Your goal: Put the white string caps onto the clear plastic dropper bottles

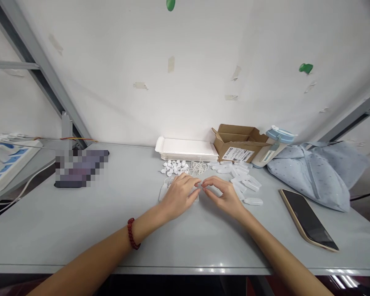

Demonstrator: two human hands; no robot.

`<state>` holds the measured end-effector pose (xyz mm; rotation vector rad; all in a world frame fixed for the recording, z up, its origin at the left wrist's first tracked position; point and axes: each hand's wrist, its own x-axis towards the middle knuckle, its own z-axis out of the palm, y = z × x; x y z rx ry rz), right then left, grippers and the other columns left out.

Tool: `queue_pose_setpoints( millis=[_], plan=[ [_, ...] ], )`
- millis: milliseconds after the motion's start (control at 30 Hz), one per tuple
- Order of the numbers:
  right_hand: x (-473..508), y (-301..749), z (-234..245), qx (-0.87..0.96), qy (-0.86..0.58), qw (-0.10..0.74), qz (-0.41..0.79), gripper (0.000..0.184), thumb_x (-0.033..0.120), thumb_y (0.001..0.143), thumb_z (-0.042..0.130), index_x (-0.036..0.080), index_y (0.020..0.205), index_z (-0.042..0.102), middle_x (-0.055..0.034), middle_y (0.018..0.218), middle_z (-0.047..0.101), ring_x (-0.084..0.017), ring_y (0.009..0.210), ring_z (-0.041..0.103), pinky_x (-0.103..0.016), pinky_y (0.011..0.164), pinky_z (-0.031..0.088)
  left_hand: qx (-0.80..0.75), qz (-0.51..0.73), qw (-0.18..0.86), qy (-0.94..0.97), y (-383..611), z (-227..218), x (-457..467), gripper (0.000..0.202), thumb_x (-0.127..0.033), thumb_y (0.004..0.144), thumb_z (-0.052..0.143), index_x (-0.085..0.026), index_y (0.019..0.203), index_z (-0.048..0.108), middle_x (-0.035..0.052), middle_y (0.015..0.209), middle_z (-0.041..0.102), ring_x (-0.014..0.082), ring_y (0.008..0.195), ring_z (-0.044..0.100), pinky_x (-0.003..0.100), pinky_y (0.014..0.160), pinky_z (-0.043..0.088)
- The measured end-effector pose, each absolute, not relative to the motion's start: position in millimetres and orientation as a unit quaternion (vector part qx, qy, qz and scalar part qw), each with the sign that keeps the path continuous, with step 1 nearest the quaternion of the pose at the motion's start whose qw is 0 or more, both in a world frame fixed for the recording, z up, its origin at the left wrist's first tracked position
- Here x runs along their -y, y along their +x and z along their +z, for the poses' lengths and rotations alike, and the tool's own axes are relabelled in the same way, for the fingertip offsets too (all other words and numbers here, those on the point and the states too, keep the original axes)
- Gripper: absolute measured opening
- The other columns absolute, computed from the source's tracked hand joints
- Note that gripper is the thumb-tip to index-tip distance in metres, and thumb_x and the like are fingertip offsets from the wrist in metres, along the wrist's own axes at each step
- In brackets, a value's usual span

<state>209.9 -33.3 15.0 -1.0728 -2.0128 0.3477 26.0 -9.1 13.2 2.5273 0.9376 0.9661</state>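
My left hand (181,196), with a red bead bracelet (132,233) on the wrist, is curled with thumb and index fingertips close together. Facing it, almost fingertip to fingertip, my right hand (224,195) makes a similar pinch. Whatever lies between the fingertips is too small to make out. Beyond my left hand is a pile of small white plastic caps (174,167). Thin white strings (198,167) lie tangled behind both hands. Translucent flat plastic pieces (252,185) are scattered beyond and right of my right hand. A clear piece with a cord loop (163,191) is partly hidden by my left hand.
At the back stand a stack of white flat boxes (188,147), an open cardboard box (239,144) and a blue-lidded cup (273,148). On the right are a light blue cloth bag (308,174) and a phone (308,220). A pixelated dark item (82,168) and a power strip (15,164) are leftward.
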Motion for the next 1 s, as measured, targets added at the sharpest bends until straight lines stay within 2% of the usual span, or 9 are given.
queue_pose_setpoints(
  millis=[200,300,533,667,767,833,900,1000],
  plan=[
    [41,202,22,0.764,-0.443,0.406,0.237,0.008,0.019,0.084,0.052,0.019,0.080,0.059,-0.0034,0.080,0.065,-0.016,0.074,0.059,-0.031,0.073,0.049,-0.288,0.369,0.132,0.874,26,13,10,0.009,-0.014,0.086,0.054,-0.019,0.089,0.061,0.0024,0.084,0.067,0.0196,0.084,0.055,0.035,0.076,0.040],
    [40,204,22,0.732,-0.456,0.428,0.271,0.008,0.024,0.082,0.056,0.018,0.081,0.061,-0.0034,0.077,0.064,-0.016,0.072,0.060,-0.031,0.071,0.050,-0.280,0.388,0.138,0.867,26,13,10,0.011,-0.015,0.087,0.051,-0.018,0.083,0.062,0.0016,0.077,0.066,0.0180,0.079,0.055,0.034,0.074,0.039],
    [40,206,24,0.682,-0.459,0.432,0.370,0.015,0.033,0.077,0.064,0.018,0.078,0.061,-0.0028,0.072,0.065,-0.016,0.069,0.063,-0.030,0.066,0.051,-0.298,0.372,0.207,0.854,29,14,14,0.005,-0.014,0.081,0.059,-0.019,0.081,0.060,0.0005,0.081,0.066,0.0175,0.079,0.055,0.033,0.073,0.040],
    [40,207,24,0.663,-0.449,0.441,0.406,0.017,0.034,0.075,0.066,0.018,0.081,0.060,-0.0023,0.072,0.065,-0.016,0.069,0.064,-0.030,0.065,0.051,-0.307,0.377,0.238,0.841,30,17,16,0.008,-0.013,0.080,0.059,-0.019,0.074,0.058,-0.0011,0.074,0.064,0.0155,0.075,0.055,0.031,0.073,0.041],
    [35,219,28,0.698,-0.483,0.423,0.317,0.017,0.036,0.079,0.060,0.018,0.082,0.060,-0.0024,0.069,0.065,-0.016,0.066,0.063,-0.028,0.062,0.049,-0.319,0.392,0.254,0.825,29,22,17,0.010,-0.013,0.080,0.058,-0.019,0.071,0.057,-0.0016,0.071,0.063,0.0144,0.072,0.054,0.030,0.073,0.042],
    [29,237,31,0.720,-0.540,0.404,0.167,0.018,0.035,0.081,0.056,0.018,0.078,0.061,-0.0033,0.068,0.065,-0.015,0.062,0.060,-0.027,0.060,0.045,-0.335,0.413,0.254,0.808,28,25,16,0.010,-0.015,0.080,0.058,-0.019,0.071,0.057,-0.0012,0.071,0.062,0.0144,0.072,0.055,0.029,0.073,0.042],
    [23,258,35,0.720,-0.597,0.350,0.051,0.020,0.034,0.082,0.053,0.018,0.075,0.061,-0.0038,0.065,0.064,-0.015,0.058,0.056,-0.028,0.057,0.041,-0.353,0.434,0.248,0.791,26,28,15,0.009,-0.017,0.080,0.057,-0.020,0.071,0.058,-0.0006,0.071,0.061,0.0149,0.074,0.055,0.029,0.072,0.043],
    [18,285,39,0.697,-0.666,0.264,0.019,0.021,0.033,0.080,0.051,0.018,0.067,0.058,-0.0031,0.058,0.062,-0.016,0.053,0.054,-0.027,0.055,0.037,-0.368,0.450,0.238,0.778,24,31,13,0.010,-0.020,0.081,0.057,-0.020,0.071,0.057,-0.0002,0.071,0.061,0.0156,0.074,0.055,0.029,0.070,0.044]
  ],
)
